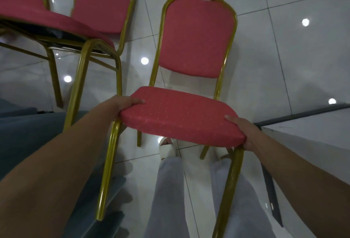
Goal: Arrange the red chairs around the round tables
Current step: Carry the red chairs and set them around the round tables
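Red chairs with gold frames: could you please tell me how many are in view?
3. One red padded chair with gold metal frame, centre, seat gripped by left hand and right hand; a second at upper left; a third behind it. Others may be hidden.

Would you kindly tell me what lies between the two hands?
The head view shows the red chair seat between the left hand and the right hand.
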Motion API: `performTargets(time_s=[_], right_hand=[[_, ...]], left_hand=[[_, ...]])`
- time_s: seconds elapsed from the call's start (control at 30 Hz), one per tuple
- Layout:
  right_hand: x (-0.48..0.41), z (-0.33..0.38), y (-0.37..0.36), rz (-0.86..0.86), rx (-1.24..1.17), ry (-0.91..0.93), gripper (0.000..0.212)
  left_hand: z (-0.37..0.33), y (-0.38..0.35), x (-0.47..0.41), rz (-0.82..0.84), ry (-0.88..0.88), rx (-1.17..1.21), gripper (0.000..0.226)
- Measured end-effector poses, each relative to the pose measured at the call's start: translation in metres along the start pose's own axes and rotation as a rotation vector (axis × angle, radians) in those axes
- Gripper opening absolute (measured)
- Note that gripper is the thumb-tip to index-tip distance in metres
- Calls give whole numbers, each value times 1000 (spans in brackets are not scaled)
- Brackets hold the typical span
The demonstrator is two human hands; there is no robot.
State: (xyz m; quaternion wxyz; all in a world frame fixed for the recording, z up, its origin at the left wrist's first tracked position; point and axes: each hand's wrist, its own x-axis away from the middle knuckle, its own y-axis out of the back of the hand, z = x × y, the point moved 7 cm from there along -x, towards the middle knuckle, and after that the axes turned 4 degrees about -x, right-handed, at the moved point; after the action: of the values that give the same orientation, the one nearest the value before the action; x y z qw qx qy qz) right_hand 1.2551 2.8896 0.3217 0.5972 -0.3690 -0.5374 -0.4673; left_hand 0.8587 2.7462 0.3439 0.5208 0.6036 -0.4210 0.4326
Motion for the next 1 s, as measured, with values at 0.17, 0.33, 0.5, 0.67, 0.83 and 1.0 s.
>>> performTargets(time_s=[0.17,0.33,0.5,0.67,0.83,1.0], right_hand=[[54,-20,12,-88,-56,336,86],[68,-86,9,-94,88,516,91],[57,-136,11,17,236,506,103],[57,-152,18,175,715,395,103],[97,-144,47,261,1580,367,93],[182,-157,16,423,1642,569,68]], left_hand=[[20,19,47,-133,-213,33,89],[84,-10,50,-217,-325,93,105],[134,-41,69,-553,-332,-363,88],[176,-164,121,-559,-200,-583,63],[231,-231,168,-390,-43,-380,65],[271,-236,254,-371,-118,-58,66]])
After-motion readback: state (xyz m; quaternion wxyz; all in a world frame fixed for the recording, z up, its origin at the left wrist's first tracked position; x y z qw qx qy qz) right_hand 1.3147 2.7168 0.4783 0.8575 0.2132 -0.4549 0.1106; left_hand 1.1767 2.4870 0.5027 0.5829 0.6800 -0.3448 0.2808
